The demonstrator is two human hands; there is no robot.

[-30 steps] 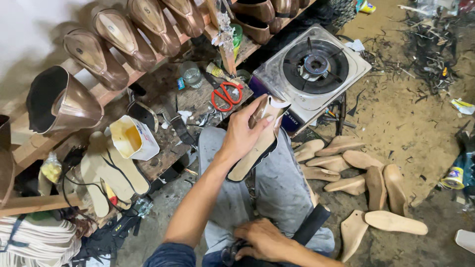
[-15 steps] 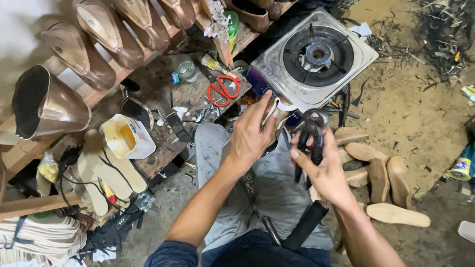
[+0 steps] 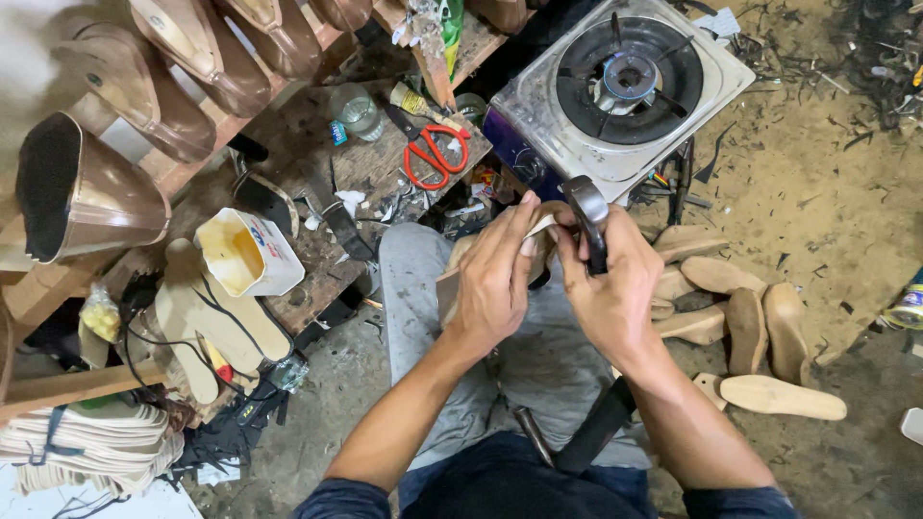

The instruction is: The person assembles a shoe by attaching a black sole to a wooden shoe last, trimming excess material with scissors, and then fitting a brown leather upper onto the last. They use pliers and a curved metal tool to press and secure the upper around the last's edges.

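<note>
My left hand grips a tan shoe sole piece held over my lap, its far end hidden behind my fingers. My right hand is closed on a dark metal pincer tool, whose head stands right against the top end of the sole. Both hands meet just in front of a single-burner gas stove. My grey-trousered knees lie under the hands.
Red-handled scissors, a small jar and a white glue container sit on the low wooden bench at left. Shoe lasts line the shelf above. Several tan soles lie on the dirt floor at right.
My right hand rose from my lap with the pincer tool and came up against the sole. My left hand drew the sole closer to me.
</note>
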